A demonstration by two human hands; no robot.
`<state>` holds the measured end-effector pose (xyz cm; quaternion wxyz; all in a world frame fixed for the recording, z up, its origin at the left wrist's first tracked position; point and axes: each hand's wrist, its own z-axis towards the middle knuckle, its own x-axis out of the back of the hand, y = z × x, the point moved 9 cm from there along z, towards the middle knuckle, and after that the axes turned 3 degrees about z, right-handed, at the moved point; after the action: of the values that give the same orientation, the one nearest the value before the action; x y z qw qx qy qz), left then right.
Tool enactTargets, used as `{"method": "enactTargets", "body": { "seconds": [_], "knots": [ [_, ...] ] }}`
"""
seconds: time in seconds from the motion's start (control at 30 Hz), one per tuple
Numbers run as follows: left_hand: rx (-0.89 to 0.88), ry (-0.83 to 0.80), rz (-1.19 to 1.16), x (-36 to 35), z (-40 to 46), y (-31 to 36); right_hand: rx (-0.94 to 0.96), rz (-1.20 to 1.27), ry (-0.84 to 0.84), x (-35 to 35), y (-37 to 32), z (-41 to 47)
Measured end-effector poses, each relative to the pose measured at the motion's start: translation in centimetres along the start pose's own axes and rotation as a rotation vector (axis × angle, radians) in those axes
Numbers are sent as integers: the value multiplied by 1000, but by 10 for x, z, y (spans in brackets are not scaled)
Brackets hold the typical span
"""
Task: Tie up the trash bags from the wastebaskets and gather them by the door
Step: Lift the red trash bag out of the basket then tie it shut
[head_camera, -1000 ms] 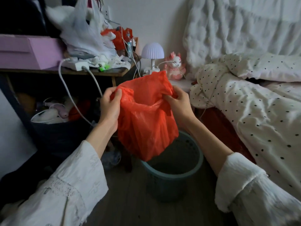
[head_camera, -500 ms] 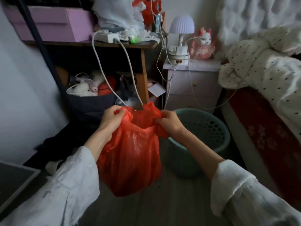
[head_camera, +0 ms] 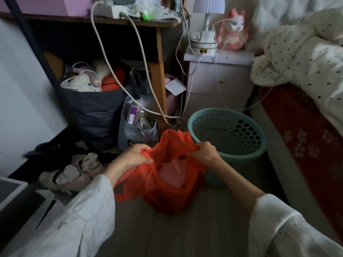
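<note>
A red plastic trash bag (head_camera: 167, 191) rests on the grey floor just left of the teal perforated wastebasket (head_camera: 228, 134), which holds no bag. My left hand (head_camera: 136, 154) grips the bag's left rim and my right hand (head_camera: 204, 152) grips its right rim. The mouth is held apart between them, and pale pink trash shows inside.
A bed with a dotted quilt (head_camera: 300, 58) runs along the right. A white nightstand (head_camera: 217, 76) with a lamp and a pink figurine stands behind the basket. Cables (head_camera: 143, 75) hang from a cluttered desk (head_camera: 104, 21). A dark bag of toys (head_camera: 92, 108), a grey bag (head_camera: 137, 127) and shoes (head_camera: 70, 173) crowd the left floor.
The red bag has been lifted clear of the teal wastebasket and lowered to the floor on its left. Both hands kept their hold on the rim. My view has tilted downward.
</note>
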<state>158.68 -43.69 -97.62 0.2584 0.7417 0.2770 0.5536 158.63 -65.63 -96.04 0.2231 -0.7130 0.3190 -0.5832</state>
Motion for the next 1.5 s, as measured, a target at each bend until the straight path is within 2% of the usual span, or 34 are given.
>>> {"method": "enactTargets", "body": {
  "seconds": [0.07,0.13,0.33,0.47,0.6,0.67,0.73,0.8,0.9,0.97,1.07,1.13,1.2,1.23,1.3,1.4,1.5],
  "knots": [
    [34,-14,115,12,-1,-3,26,-24,2,3,-7,1],
    [46,-25,110,23,-3,-1,78,-18,65,12,-21,0],
    [-13,214,-526,71,-11,18,199,198,264,36,-56,-7],
    [-36,211,-846,80,-15,36,246,445,408,64,-71,-14],
    [-191,232,-1000,95,-19,58,324,716,369,69,-79,-11],
    [-240,231,-971,97,-20,61,366,805,302,62,-81,-12],
    [-254,264,-716,96,-23,57,420,825,211,54,-85,-17],
    [-259,365,-503,92,-29,47,450,755,151,45,-81,-18],
    [-208,538,-551,90,-36,17,404,688,119,34,-62,-9],
    [-78,592,-493,84,-33,-12,374,583,117,27,-56,-7],
    [178,545,-298,68,-26,-50,341,522,100,13,-52,-5],
    [226,558,-183,65,-32,-51,373,548,44,1,-59,-6],
    [93,661,-141,79,-35,-32,429,454,31,-10,-69,0],
    [-6,709,-187,88,-37,-19,452,404,53,-14,-72,7],
    [-171,725,-396,103,-40,6,360,397,129,-13,-67,24],
    [-318,610,-817,112,-33,29,213,523,181,-12,-53,42],
    [-358,455,-986,99,-20,40,124,679,173,-16,-43,43]
  ]
}}
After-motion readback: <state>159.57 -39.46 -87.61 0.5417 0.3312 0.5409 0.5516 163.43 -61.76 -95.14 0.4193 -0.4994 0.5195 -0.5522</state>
